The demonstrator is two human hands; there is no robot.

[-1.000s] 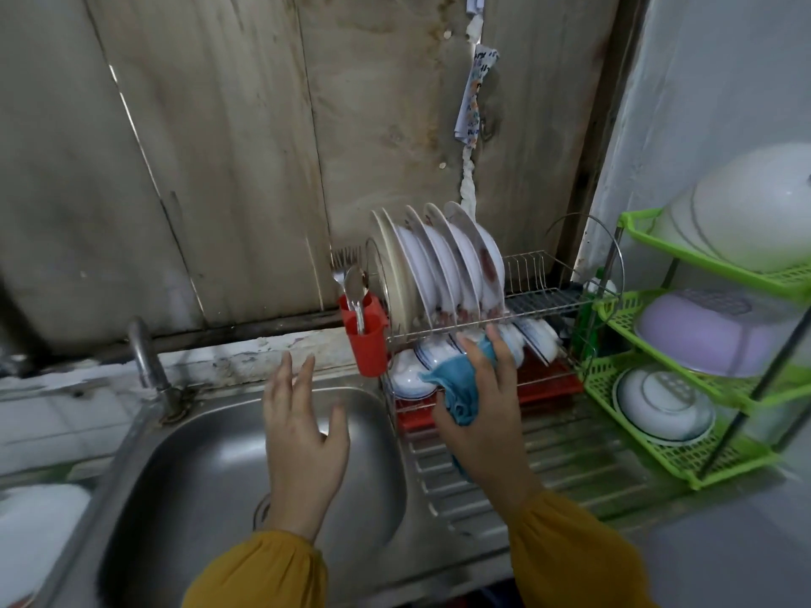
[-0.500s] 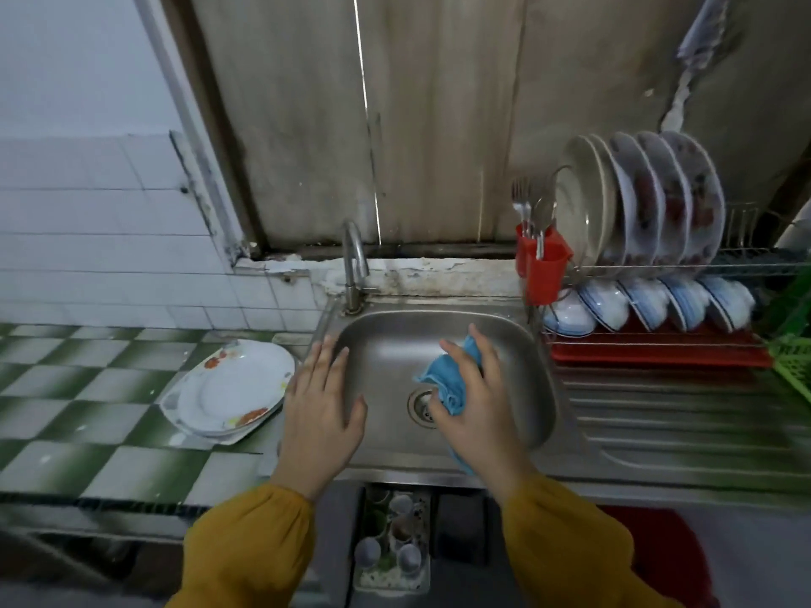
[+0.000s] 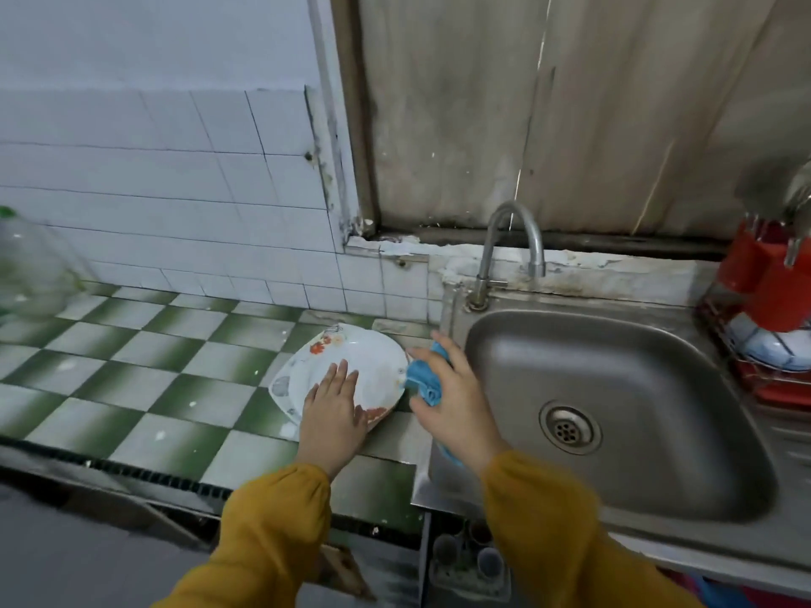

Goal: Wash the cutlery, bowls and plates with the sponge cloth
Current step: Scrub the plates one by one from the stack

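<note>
Left hand [image 3: 333, 410] now on plate [image 3: 373, 359]; right hand [image 3: 456, 405] grips sponge cloth [image 3: 423, 379].

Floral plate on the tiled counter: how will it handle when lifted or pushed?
Likely rigid and breakable: the plate looks like glossy glazed ware. Possibly slick: reddish residue shows near the left hand lying flat on it. It seems to sit on a second dish, so a push may slide it.
</note>
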